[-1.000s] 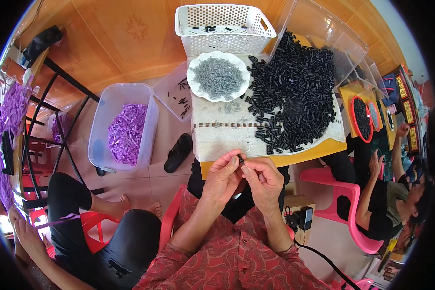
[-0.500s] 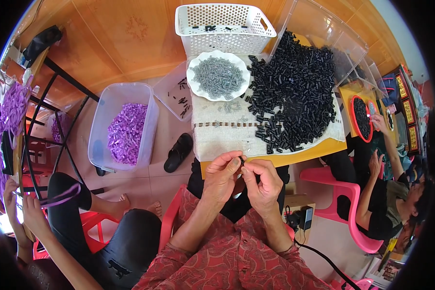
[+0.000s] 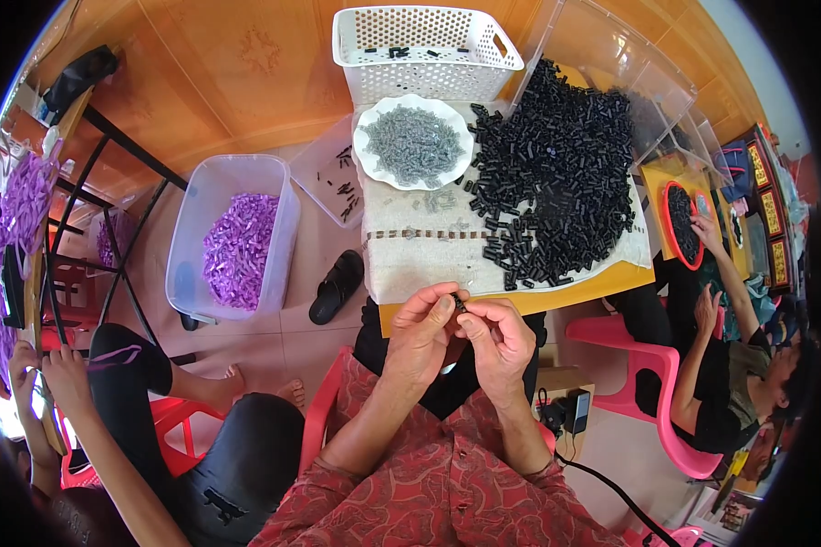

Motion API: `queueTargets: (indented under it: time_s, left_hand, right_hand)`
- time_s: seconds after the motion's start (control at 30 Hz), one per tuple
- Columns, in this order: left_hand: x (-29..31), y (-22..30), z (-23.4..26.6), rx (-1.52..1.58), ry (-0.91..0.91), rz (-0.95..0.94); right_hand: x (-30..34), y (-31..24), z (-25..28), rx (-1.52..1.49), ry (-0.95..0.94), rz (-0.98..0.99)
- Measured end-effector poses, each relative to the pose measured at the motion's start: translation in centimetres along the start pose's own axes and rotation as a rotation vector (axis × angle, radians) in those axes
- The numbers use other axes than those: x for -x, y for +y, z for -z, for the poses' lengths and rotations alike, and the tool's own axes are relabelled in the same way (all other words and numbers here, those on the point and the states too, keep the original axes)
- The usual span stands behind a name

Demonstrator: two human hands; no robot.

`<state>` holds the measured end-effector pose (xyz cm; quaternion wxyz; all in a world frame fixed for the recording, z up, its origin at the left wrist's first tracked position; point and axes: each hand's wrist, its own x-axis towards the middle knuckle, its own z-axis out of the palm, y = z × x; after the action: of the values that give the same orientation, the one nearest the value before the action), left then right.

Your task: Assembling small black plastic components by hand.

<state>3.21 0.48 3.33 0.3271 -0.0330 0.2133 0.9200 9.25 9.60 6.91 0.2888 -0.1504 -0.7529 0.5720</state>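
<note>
Just in front of the table's near edge, my left hand (image 3: 418, 339) and my right hand (image 3: 500, 349) meet fingertip to fingertip. Between them both pinch a small black plastic piece (image 3: 460, 303), mostly covered by the fingers. Beyond the hands, a big heap of similar short black plastic pieces (image 3: 561, 173) covers the right of the table. A white scalloped plate (image 3: 363, 162) left of the heap holds many small clear plastic pieces (image 3: 413, 141). Some clear pieces lie loose on the pale cloth (image 3: 410, 273) beside the plate.
A white perforated basket (image 3: 420, 84) stands at the back. On the floor at left are a clear bin (image 3: 181, 264) of purple pieces and a black sandal (image 3: 337, 289). People work at both sides, one by a red tray (image 3: 670, 239), one handling purple straps.
My fingertips have shifted slightly around the black piece, so more of it shows. At left, the neighbour's hands and purple strap have moved; at right, the other person's hand reaches to the red tray.
</note>
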Motion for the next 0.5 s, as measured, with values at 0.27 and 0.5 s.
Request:
queueTargets:
  time_s: [0.27,0.5]
  left_hand:
    - [-0.09,-0.14,0.66,0.007,-0.031,0.005]
    - [-0.12,-0.30,0.60,-0.048,0.021,-0.036]
  right_hand:
    - [-0.09,-0.15,-0.16,-0.009,-0.028,0.062]
    - [-0.07,0.38,-0.26,0.159,-0.007,0.202]
